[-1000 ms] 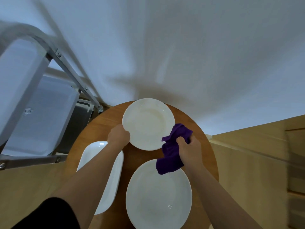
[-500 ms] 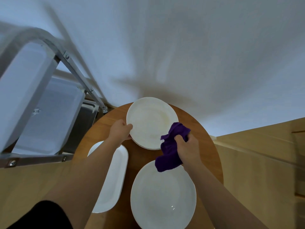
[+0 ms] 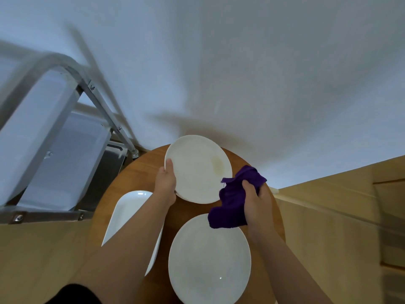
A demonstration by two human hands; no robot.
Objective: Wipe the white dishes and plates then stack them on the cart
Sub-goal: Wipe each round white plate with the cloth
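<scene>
My left hand (image 3: 166, 183) grips the left rim of a round white plate (image 3: 197, 170), thumb on top, tilting it up off the round wooden table (image 3: 135, 174). A faint yellowish smear shows on the plate's right side. My right hand (image 3: 255, 198) holds a bunched purple cloth (image 3: 232, 205) just right of that plate, apart from its surface. A larger white plate (image 3: 208, 260) lies flat at the table's near side. A white oblong dish (image 3: 127, 216) lies to the left, partly hidden under my left forearm.
A metal cart (image 3: 105, 110) with a grey frame stands at the left, holding pale plastic trays (image 3: 63, 159) on its shelves. A white wall rises behind the table. A light wooden floor and a wooden panel (image 3: 350, 216) lie to the right.
My left hand has lifted the far plate's left edge and shifted its grip up along the rim. My right hand with the cloth stays beside the plate.
</scene>
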